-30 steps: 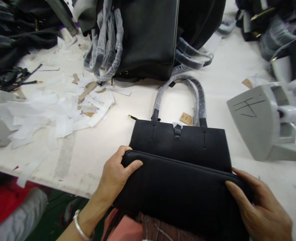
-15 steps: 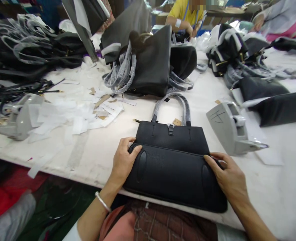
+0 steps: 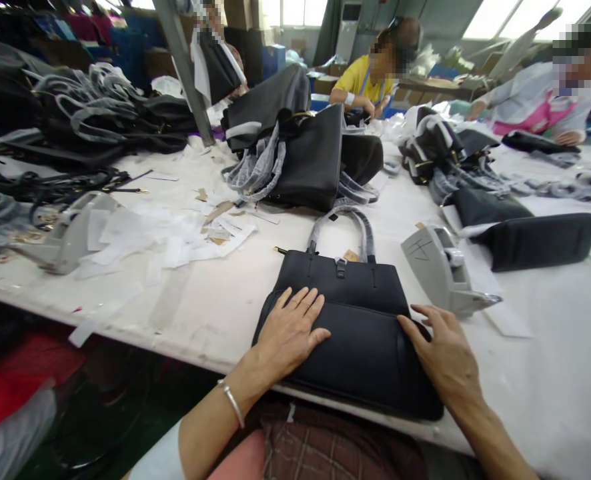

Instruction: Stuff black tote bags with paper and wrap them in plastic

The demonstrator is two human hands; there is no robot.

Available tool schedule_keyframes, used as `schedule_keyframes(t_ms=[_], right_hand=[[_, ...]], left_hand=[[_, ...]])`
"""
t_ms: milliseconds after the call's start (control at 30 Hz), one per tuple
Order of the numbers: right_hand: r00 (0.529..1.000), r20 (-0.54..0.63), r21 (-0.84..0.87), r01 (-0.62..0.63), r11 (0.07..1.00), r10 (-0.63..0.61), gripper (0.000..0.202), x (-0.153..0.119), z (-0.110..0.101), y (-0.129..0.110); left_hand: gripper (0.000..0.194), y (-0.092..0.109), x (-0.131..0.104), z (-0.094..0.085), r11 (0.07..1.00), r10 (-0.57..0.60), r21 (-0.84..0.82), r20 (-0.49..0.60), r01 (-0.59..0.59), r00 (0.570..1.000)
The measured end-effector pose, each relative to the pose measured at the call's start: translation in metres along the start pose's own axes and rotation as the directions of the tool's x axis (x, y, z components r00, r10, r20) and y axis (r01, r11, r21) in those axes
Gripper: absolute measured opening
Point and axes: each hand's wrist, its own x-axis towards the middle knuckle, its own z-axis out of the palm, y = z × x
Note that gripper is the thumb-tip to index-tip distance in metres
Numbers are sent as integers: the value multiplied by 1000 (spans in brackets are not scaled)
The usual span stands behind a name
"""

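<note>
A black handbag [image 3: 350, 287] lies on the white table, its two handles wrapped in clear film and pointing away from me. Its lower part, a wide black padded panel [image 3: 360, 353], reaches the table's near edge. My left hand [image 3: 290, 330] rests flat on the left of this panel with the fingers spread. At the panel's right edge is my right hand [image 3: 443, 347], thumb on top and fingers apart around the upper right corner. A small strap with a buckle [image 3: 341, 267] shows at the bag's top middle.
Grey tape dispensers stand left [image 3: 70, 233] and right [image 3: 440, 270] on the table [image 3: 200, 300]. Paper scraps [image 3: 140, 233] lie at the left. More black bags [image 3: 310, 160] are piled beyond. A person in yellow [image 3: 368, 80] and another in white [image 3: 530, 100] are across the table.
My left hand has let go of the panel's upper left corner and moved right onto its surface, fingers spread. My right hand stays at the right edge. The view has tilted up.
</note>
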Motion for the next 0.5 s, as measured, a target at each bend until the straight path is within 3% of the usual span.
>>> schedule_keyframes(t_ms=[100, 200, 333, 500], right_hand=[[976, 4, 2, 219, 976, -219, 52, 4, 0, -35], [923, 162, 6, 352, 936, -349, 49, 7, 16, -64], [885, 314, -4, 365, 931, -345, 47, 8, 39, -73], [895, 330, 36, 308, 951, -302, 51, 9, 41, -70]], left_hand=[[57, -2, 0, 3, 1000, -16, 3, -8, 16, 1000], [56, -4, -1, 3, 1000, -7, 28, -27, 7, 1000], [54, -1, 0, 4, 995, 5, 97, -71, 2, 997], [49, 9, 17, 3, 986, 102, 144, -141, -81, 985]])
